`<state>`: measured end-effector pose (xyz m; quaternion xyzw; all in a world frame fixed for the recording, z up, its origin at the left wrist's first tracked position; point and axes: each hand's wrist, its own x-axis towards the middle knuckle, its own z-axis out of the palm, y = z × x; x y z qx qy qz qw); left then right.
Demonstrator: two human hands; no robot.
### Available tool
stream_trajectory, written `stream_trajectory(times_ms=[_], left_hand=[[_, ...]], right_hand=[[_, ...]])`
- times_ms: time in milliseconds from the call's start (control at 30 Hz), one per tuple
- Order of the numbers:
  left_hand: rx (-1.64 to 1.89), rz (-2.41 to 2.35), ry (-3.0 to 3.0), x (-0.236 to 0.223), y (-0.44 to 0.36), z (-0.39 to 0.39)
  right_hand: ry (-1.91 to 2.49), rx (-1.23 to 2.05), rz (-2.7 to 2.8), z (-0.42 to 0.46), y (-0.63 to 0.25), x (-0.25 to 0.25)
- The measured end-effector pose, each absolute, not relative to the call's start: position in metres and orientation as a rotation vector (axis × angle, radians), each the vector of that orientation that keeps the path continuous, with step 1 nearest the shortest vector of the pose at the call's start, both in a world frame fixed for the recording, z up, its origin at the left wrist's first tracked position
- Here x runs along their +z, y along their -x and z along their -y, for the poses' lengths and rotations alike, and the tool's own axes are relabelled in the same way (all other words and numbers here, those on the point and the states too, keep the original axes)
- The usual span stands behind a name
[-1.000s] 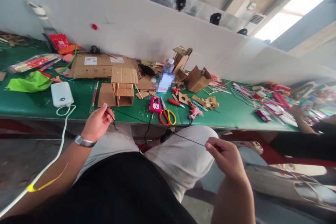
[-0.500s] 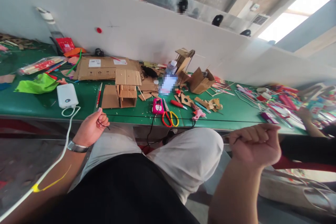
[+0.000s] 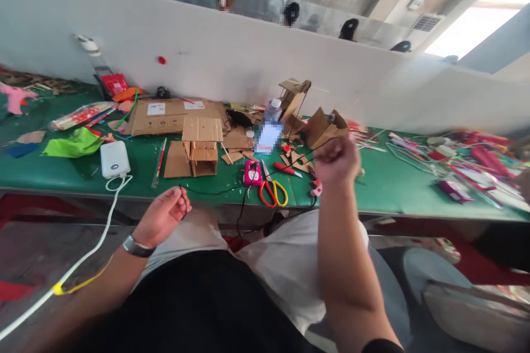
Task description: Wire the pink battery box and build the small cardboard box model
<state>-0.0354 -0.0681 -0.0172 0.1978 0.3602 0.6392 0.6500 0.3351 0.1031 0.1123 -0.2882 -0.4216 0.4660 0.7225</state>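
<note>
My left hand (image 3: 163,215) is closed in a pinch on one end of a thin black cord (image 3: 219,193), near the table's front edge. From there the cord runs slack to the right and rises to my right hand (image 3: 337,160), a fist raised over the table and slightly blurred. Between the hands lie a pink box-shaped item (image 3: 252,172), scissors (image 3: 274,192) with red and yellow handles, and a red-handled cutting tool (image 3: 285,169). A cardboard structure (image 3: 201,149) stands behind my left hand. My right hand partly hides a pink glue gun (image 3: 316,188) and cardboard scraps.
A white power bank (image 3: 115,159) with a white cable sits at left, near green material (image 3: 77,143). A bottle (image 3: 273,111), a lit phone (image 3: 268,138) and a cardboard box (image 3: 323,128) stand farther back. Mixed craft items (image 3: 467,160) cover the right end.
My right hand has moved left and up over the table, so the taut cord has gone slack. My left hand has shifted slightly right and down in view. The head view has also shifted.
</note>
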Motion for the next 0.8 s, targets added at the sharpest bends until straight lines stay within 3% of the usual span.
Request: stream_trajectory(times_ms=[133,267,533,800], left_hand=[[1.315,-0.727,-0.334,-0.024,-0.006,0.080],[1.261,-0.624,-0.330,-0.019,-0.032,0.079],[1.399,-0.640,-0.320,-0.009,-0.057,0.062],[1.393,-0.734,-0.317,-0.015,-0.051,0.075]], right_hand=[[0.668,1.166,1.061,-0.099,-0.295,0.043],[0.685,1.276,1.318,-0.065,-0.266,0.011],[0.615,1.410,1.967,-0.016,-0.234,-0.001],[0.731,1.274,1.923,-0.020,-0.237,0.002]])
